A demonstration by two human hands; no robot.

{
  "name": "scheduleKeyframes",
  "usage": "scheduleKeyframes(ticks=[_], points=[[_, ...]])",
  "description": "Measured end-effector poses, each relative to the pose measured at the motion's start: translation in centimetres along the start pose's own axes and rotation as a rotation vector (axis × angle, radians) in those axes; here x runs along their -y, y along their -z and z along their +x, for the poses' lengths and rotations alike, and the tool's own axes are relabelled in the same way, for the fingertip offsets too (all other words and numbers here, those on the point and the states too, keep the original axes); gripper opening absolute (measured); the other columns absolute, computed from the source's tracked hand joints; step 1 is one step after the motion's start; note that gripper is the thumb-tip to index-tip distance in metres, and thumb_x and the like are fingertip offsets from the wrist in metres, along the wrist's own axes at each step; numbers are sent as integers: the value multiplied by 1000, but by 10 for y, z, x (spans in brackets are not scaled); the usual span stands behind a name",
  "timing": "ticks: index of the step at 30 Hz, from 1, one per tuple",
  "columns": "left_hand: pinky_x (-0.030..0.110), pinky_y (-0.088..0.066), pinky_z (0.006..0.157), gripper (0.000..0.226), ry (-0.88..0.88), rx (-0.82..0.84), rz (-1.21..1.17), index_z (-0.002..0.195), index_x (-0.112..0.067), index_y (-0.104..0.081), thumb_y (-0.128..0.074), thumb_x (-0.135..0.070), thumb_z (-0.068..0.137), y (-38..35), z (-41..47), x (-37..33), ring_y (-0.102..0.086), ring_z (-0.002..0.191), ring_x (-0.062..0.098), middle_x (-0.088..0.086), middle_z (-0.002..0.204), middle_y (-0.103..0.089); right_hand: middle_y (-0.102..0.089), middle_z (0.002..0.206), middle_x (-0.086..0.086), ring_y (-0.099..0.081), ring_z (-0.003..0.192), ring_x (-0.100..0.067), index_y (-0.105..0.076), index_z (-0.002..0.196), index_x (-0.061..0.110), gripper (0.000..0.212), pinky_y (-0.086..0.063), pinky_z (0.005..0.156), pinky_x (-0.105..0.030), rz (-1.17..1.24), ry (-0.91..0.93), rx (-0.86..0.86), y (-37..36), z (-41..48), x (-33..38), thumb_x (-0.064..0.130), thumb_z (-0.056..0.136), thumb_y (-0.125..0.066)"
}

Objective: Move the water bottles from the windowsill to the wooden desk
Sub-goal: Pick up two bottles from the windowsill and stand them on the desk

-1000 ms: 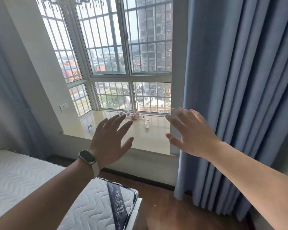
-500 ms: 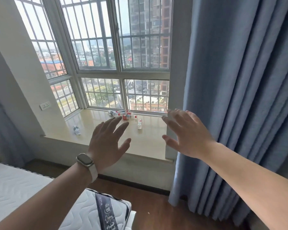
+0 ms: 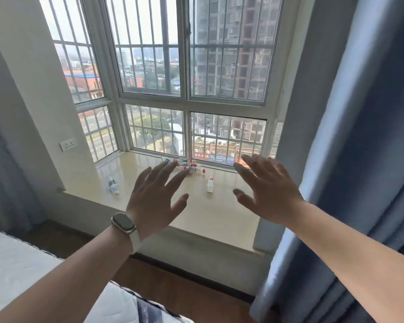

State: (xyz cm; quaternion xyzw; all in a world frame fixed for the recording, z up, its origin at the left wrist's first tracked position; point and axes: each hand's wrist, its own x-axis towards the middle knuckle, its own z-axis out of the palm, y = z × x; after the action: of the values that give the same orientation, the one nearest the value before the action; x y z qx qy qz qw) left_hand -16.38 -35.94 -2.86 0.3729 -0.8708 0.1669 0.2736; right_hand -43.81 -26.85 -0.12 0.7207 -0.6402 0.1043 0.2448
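Water bottles lie on the windowsill, a wide pale ledge under the barred window. A cluster of bottles with red and white labels lies on its side at the back of the ledge, close to the glass; how many there are I cannot tell. One small bottle with a red and white label is apart from this cluster, a little nearer to the person. Another bottle, with a darker label, lies alone toward the left part of the ledge.

The left hand is held up in front of the ledge, palm away, with its grip wide and holding nothing; its fingertips partly cover the cluster in the view. A watch is on the left wrist. The right hand is also raised with a wide, empty grip, near the blue curtain. A white mattress is at the lower left, and a wall socket is left of the window.
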Motion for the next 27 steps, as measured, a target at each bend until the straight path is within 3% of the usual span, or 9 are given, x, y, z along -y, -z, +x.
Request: scheduleKeyframes(ticks=[13, 27], points=[[53, -30, 109, 55, 94, 21, 74, 135, -18, -57, -46, -48, 91, -61, 61, 56, -46, 134, 33, 11, 145, -51, -46, 146, -11, -39, 135, -35, -51, 139, 17, 61, -25, 111, -48, 67, 77, -24, -75, 104, -32, 54, 92, -40], [53, -30, 109, 55, 255, 50, 164, 136, -19, -57, -44, -49, 92, -162, 188, 53, -43, 134, 32, 10, 145, -51, -47, 146, -11, -44, 131, -36, -51, 139, 17, 63, -33, 108, -50, 184, 228, -27, -181, 223, -142, 55, 91, -42]])
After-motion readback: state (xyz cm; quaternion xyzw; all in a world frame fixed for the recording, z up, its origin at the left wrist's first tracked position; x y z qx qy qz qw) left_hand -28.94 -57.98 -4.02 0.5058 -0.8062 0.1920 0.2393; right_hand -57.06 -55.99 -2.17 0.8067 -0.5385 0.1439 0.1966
